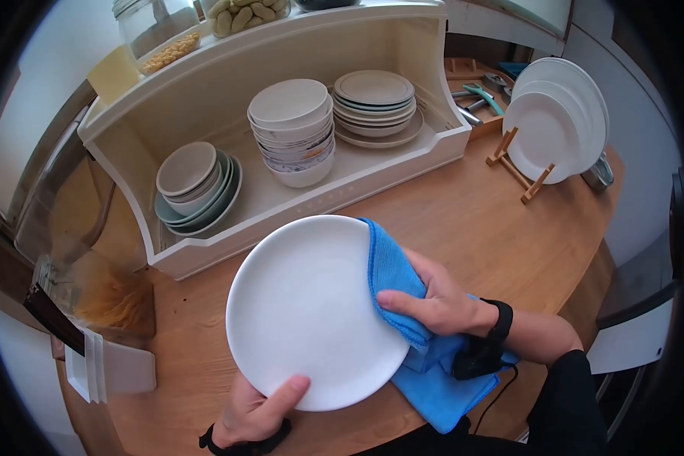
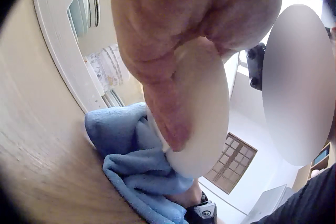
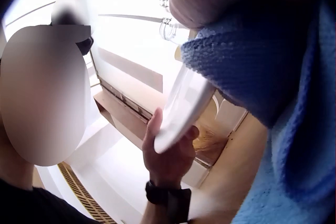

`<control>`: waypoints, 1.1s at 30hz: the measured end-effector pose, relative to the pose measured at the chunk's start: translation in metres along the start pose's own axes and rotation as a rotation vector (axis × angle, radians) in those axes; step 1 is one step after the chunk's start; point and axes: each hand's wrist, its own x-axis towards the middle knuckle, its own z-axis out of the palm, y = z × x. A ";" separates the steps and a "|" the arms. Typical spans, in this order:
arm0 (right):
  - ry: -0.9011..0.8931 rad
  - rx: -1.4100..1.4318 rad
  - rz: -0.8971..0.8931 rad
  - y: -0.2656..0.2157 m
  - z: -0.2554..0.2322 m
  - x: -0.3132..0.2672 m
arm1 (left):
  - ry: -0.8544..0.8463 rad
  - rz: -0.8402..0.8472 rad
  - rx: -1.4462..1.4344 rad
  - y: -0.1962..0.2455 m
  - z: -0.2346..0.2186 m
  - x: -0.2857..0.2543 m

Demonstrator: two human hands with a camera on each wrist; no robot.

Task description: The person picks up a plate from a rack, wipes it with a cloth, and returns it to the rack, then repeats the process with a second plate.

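A large white plate (image 1: 311, 311) is held tilted above the wooden table (image 1: 182, 410). My left hand (image 1: 257, 410) grips its near rim, thumb on the upper face and fingers underneath; the left wrist view shows those fingers (image 2: 168, 113) against the plate's underside. At the right rim my right hand (image 1: 441, 300) pinches the plate through a blue cloth (image 1: 395, 266), which is folded over the edge with the thumb on top. The rest of the cloth hangs below the right wrist. In the right wrist view the cloth (image 3: 236, 71) covers much of the plate.
A cream shelf unit (image 1: 304, 209) behind holds stacked bowls (image 1: 292, 129), more bowls (image 1: 194, 178) at left and a plate stack (image 1: 374, 99). White plates (image 1: 551, 121) stand in a wooden rack (image 1: 518, 167) at right. White containers (image 1: 121, 365) sit at left.
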 end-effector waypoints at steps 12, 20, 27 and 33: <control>-0.202 -0.402 0.057 -0.017 -0.006 0.002 | -0.349 -0.189 -0.143 0.009 -0.028 -0.002; -0.206 -0.381 0.134 -0.019 -0.009 0.003 | -0.231 -0.352 0.088 0.023 -0.007 0.000; -0.074 0.016 0.046 -0.010 0.000 0.000 | 0.189 -0.078 -0.050 0.012 0.001 0.004; -0.052 -0.023 -0.005 -0.004 -0.007 0.002 | -0.047 0.080 0.009 0.000 0.000 -0.004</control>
